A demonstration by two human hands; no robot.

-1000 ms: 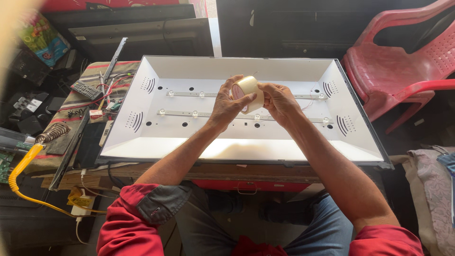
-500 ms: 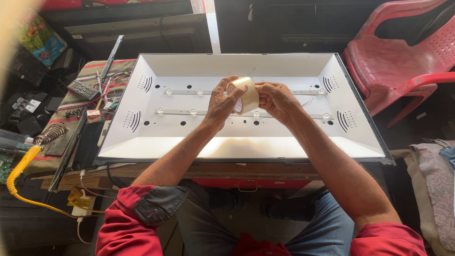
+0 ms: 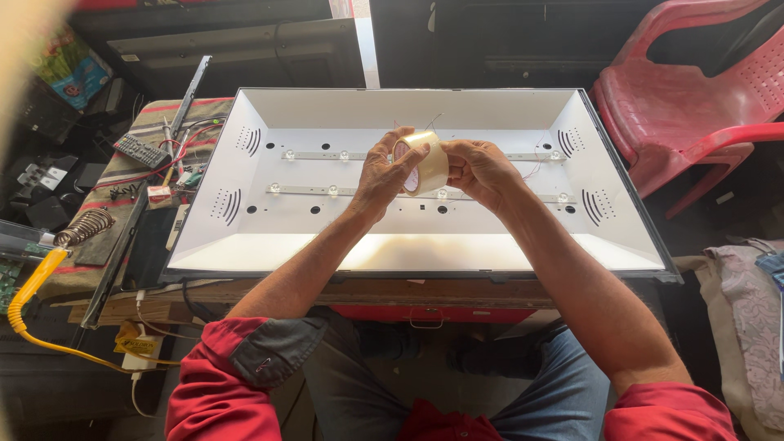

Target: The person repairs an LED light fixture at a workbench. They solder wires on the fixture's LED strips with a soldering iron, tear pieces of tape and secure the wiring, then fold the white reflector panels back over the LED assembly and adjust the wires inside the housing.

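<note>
A roll of pale tape (image 3: 425,162) is held up between both hands over a white, open television back panel (image 3: 245,237). My left hand (image 3: 384,173) grips the roll's left side with its fingers curled around the rim. On the right, my right hand (image 3: 482,170) pinches the roll's edge. Two thin light strips (image 3: 314,189) with small round lenses run across the panel floor beneath the hands.
A red plastic chair (image 3: 686,106) stands at the right. On the striped cloth at the left lie a remote control (image 3: 140,151), red wires and small tools. A yellow-handled soldering iron with a coil stand (image 3: 77,230) sits at the far left. Folded cloth (image 3: 751,327) lies at lower right.
Both hands with the tape roll have stayed over the panel's middle; the roll has turned slightly between the fingers and sits a little lower than a second ago.
</note>
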